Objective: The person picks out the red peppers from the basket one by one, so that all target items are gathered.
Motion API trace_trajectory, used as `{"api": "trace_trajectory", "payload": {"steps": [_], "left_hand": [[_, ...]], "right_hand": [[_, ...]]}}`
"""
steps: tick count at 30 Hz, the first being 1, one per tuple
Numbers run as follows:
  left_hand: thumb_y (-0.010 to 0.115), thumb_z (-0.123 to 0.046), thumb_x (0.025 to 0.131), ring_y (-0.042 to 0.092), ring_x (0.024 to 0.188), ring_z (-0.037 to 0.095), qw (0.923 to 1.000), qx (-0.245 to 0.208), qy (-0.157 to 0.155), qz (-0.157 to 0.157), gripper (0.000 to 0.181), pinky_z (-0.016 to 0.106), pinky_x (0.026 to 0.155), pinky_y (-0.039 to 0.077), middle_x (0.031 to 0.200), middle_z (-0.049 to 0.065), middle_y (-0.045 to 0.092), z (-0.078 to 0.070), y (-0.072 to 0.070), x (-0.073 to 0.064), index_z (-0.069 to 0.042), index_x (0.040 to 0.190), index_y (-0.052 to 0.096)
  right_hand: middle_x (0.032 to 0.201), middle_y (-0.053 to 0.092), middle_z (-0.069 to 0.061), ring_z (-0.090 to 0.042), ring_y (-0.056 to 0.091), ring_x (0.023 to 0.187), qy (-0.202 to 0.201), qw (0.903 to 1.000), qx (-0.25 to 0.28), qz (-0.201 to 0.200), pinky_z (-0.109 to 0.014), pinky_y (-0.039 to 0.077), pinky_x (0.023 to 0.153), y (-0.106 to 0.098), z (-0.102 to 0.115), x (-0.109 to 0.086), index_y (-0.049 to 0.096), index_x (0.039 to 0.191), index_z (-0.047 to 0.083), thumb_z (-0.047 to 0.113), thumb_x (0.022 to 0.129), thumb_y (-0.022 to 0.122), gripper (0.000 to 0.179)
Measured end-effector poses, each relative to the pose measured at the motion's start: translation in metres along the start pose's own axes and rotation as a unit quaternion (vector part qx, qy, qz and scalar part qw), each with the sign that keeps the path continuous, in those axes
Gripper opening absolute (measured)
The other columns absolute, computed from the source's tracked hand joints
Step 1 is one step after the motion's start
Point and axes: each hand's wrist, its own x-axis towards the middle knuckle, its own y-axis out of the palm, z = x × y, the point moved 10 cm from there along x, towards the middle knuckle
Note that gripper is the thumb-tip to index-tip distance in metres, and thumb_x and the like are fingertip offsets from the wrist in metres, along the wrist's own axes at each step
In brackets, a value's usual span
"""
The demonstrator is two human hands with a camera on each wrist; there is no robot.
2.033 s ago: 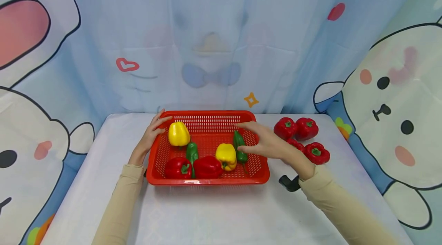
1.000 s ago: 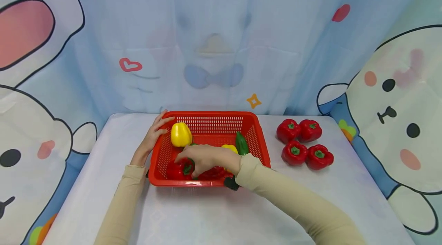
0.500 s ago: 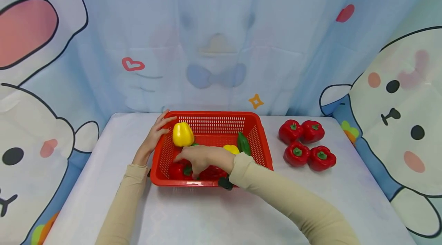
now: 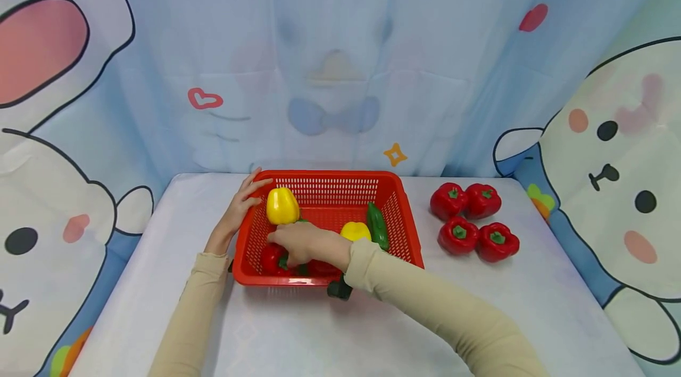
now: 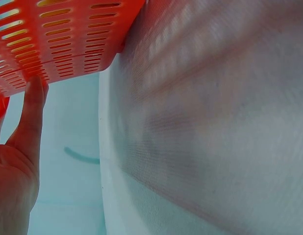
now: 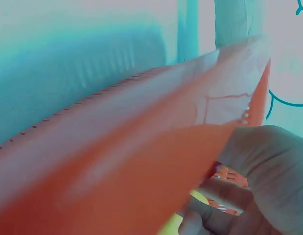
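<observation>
A red perforated plastic basket [image 4: 340, 282] holds several peppers. My left hand [image 4: 234, 211] holds its left rim near the far corner; in the left wrist view a finger [image 5: 33, 103] presses the outer wall. My right hand [image 4: 300, 244] reaches in at the front left, fingers curled over a red bell pepper [image 4: 271, 259]. Its grip is partly hidden, and in the right wrist view the basket wall [image 6: 141, 186] covers much of it. Behind sits a yellow bell pepper [image 4: 282, 205]. Another yellow bell pepper [image 4: 355, 231] and a green chili pepper [image 4: 377, 226] lie to the right.
Several red bell peppers [image 4: 459, 235] stand grouped on the white tablecloth [image 4: 298, 330] right of the basket. A cartoon-printed curtain [image 4: 330, 40] hangs behind and at both sides. A black wrist camera [image 4: 339, 289] overlaps the basket's front rim.
My right hand has swung left from above the basket's right side, down among the peppers at front left. Lately it has shifted slightly further left. The left hand keeps its place on the rim.
</observation>
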Motion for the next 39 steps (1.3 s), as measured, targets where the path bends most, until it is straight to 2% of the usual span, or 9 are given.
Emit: {"api": "trace_trajectory", "payload": {"steps": [5,12,18,22,24,30,33,39], "left_hand": [[0.039,0.009,0.093,0.004,0.147,0.042,0.9999,0.009,0.008,-0.003,0.043,0.060,0.114,0.011,0.161,0.027,0.008,-0.002,0.000,0.000,0.018,0.135,0.045],[0.037,0.008,0.095,0.005,0.147,0.041,1.0000,0.001,0.006,-0.006,0.043,0.059,0.114,0.014,0.161,0.025,0.008,-0.002,0.000,-0.001,0.018,0.135,0.045],[0.039,0.008,0.093,0.005,0.146,0.043,0.9999,0.003,0.013,-0.009,0.042,0.059,0.112,0.017,0.161,0.027,0.008,-0.002,0.000,0.000,0.018,0.134,0.045],[0.040,0.008,0.093,0.006,0.147,0.042,0.9999,0.002,0.012,-0.009,0.043,0.058,0.112,0.018,0.161,0.026,0.009,-0.001,-0.001,0.000,0.017,0.135,0.045],[0.040,0.008,0.093,0.006,0.147,0.041,0.9999,0.002,0.008,-0.009,0.044,0.059,0.112,0.018,0.162,0.024,0.008,0.005,-0.002,0.001,0.017,0.136,0.045],[0.039,0.009,0.093,0.006,0.147,0.041,0.9999,0.010,-0.006,-0.006,0.044,0.057,0.113,0.018,0.162,0.025,0.007,0.009,-0.002,0.001,0.017,0.137,0.044],[0.039,0.009,0.093,0.008,0.146,0.042,0.9998,0.014,-0.011,-0.005,0.045,0.056,0.112,0.021,0.161,0.026,0.007,0.006,-0.001,-0.001,0.018,0.136,0.042],[0.039,0.006,0.094,0.009,0.146,0.037,0.9999,0.005,-0.004,-0.014,0.046,0.051,0.112,0.022,0.163,0.018,0.008,0.029,-0.005,0.005,0.012,0.139,0.045]], "right_hand": [[0.101,0.064,0.005,-0.010,0.055,0.087,0.003,0.9999,-0.002,-0.010,-0.026,0.050,0.076,-0.003,-0.002,0.002,0.062,0.131,0.017,0.027,0.088,0.074,0.045],[0.090,0.061,0.007,-0.011,0.056,0.081,0.003,0.9996,0.020,-0.017,-0.024,0.048,0.074,-0.005,-0.005,0.000,0.065,0.124,0.015,0.030,0.092,0.069,0.035],[0.078,0.056,0.007,-0.011,0.053,0.075,0.026,0.9993,0.027,-0.008,-0.026,0.044,0.066,-0.005,-0.012,-0.005,0.065,0.108,0.018,0.034,0.095,0.064,0.020],[0.072,0.053,0.006,-0.011,0.052,0.070,0.027,0.9986,0.043,-0.015,-0.025,0.041,0.062,-0.010,-0.016,-0.010,0.064,0.098,0.019,0.034,0.096,0.063,0.016],[0.070,0.051,0.006,-0.011,0.050,0.068,0.026,0.9980,0.053,-0.022,-0.024,0.040,0.060,-0.013,-0.018,-0.014,0.063,0.093,0.019,0.034,0.096,0.063,0.016],[0.065,0.045,0.006,-0.009,0.043,0.060,0.025,0.9955,0.073,-0.055,-0.024,0.034,0.056,-0.022,-0.034,-0.028,0.059,0.079,0.018,0.037,0.098,0.058,0.027],[0.064,0.045,0.006,-0.009,0.043,0.059,0.018,0.9921,0.093,-0.081,-0.023,0.034,0.055,-0.026,-0.043,-0.035,0.058,0.077,0.019,0.037,0.099,0.057,0.028],[0.056,0.037,0.004,-0.010,0.034,0.051,0.005,0.9783,0.161,-0.130,-0.023,0.030,0.053,-0.038,-0.061,-0.052,0.055,0.070,0.012,0.031,0.099,0.058,0.035]]}}
